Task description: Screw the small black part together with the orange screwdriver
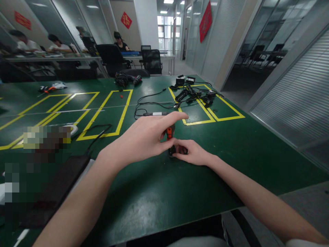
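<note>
A small black-and-orange object (170, 133) stands upright on the green table, between my two hands. Its exact kind is hard to make out because fingers cover much of it. My left hand (144, 137) is around its upper part from the left, thumb across the front and index finger stretched out to the right above it. The other left fingers are mostly hidden. Down at the base, my right hand (191, 152) has its thumb and curled fingers closed on the black lower end. Just behind lies a black bar with a white label (157, 114).
Yellow tape (200, 122) marks rectangles on the green table (205, 185). Tangled black cables and devices (191, 94) lie at the back right, a drill (137, 80) at the back. A dark flat case (64, 185) lies at left, beside a blurred patch. Several people sit at tables beyond.
</note>
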A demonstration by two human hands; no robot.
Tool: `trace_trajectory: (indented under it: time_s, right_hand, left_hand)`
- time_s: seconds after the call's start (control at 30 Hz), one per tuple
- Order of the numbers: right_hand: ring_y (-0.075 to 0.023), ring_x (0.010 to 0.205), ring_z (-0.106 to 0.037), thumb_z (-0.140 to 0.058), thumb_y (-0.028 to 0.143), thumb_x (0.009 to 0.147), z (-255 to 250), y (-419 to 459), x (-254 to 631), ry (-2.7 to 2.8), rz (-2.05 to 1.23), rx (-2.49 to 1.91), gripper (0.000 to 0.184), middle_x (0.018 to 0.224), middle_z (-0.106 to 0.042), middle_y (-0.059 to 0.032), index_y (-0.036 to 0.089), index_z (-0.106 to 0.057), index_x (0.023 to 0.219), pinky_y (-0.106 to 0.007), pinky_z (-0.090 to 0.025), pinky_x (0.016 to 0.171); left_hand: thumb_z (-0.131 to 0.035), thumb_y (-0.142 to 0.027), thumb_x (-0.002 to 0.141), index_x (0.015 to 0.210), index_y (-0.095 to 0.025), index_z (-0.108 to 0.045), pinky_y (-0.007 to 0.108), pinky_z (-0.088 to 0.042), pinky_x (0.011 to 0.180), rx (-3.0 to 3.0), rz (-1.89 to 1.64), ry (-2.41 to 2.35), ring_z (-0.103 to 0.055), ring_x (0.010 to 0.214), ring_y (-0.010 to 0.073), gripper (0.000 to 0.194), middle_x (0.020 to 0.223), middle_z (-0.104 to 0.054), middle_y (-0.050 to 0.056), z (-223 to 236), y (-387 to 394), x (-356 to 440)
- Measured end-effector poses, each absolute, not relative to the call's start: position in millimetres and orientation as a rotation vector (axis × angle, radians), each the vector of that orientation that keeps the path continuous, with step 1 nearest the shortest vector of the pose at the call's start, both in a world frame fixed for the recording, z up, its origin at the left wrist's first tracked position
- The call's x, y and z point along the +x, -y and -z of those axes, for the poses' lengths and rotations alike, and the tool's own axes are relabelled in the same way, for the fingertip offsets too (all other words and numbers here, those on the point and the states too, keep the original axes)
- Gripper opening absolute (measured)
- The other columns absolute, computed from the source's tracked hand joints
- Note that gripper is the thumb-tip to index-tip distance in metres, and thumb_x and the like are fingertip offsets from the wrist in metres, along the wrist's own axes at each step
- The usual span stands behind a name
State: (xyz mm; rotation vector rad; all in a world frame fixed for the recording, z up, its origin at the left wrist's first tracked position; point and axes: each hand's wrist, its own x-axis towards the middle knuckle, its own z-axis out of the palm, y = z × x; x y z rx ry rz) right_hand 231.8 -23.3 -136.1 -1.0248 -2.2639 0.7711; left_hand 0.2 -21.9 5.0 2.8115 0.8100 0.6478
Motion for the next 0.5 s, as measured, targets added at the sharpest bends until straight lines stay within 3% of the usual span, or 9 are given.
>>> trace_trajectory:
  time_s: [0.1,0.5]
  right_hand:
    - [-0.013,0.064,-0.057,-0.073,0.027,0.092,136.1,23.4,231.6,2.26,-0.753,-1.031,0.016,0.079,-0.066,0.0021,0.019,-0.066,0.103,-0.026,-0.039,0.064]
    - [-0.0132,0.065,-0.056,-0.073,0.028,0.092,134.8,23.4,232.0,2.261,-0.767,-1.036,0.015,0.079,-0.067,0.0019,0.019,-0.066,0.102,-0.026,-0.039,0.064]
  left_hand:
    - [-0.066,-0.017,0.087,0.148,-0.027,-0.049,0.025,-0.053,0.079,2.793,-0.644,-0.767,-0.072,0.098,0.0191,0.063,0.12,-0.072,0.004,-4.8,21.3,-0.1]
    - [-0.065,-0.018,0.088,0.148,-0.027,-0.049,0.026,-0.052,0.08,2.797,-0.602,-0.787,-0.071,0.093,0.0184,0.063,0.111,-0.074,0.002,-7.1,23.2,-0.2]
